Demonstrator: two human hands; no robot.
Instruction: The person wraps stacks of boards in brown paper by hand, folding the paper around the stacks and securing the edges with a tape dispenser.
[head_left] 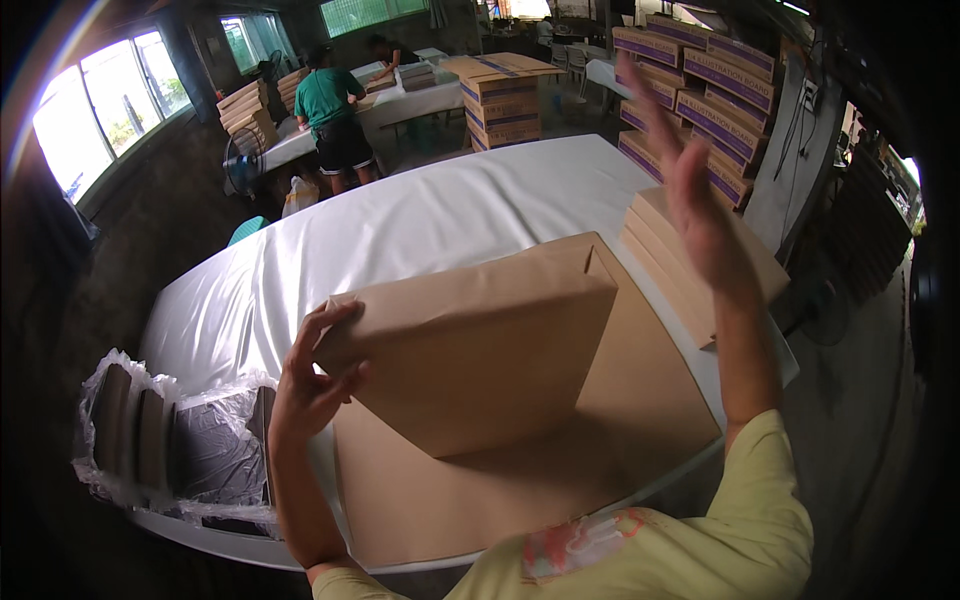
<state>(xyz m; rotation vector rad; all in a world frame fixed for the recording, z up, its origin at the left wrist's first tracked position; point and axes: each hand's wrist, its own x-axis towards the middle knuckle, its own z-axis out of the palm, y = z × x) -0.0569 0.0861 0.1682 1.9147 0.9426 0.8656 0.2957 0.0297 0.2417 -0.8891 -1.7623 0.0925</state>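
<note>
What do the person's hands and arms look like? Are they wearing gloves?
No gloves! The left hand and right hand are bare. The forearms are uncovered too, with no watch or bracelet to be seen. The short sleeves are pale yellow-green, part of a shirt with a pinkish-red print.

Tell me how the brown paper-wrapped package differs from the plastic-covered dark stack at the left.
The brown paper-wrapped package has opaque, mostly smooth sides; the plastic-covered dark stack shows through clear, crinkled film. The left hand grips the package's corner, while neither hand holds the stack. The package stands upright on a flat brown sheet; the stack sits beside that sheet. Both are on the white-covered table.
</note>
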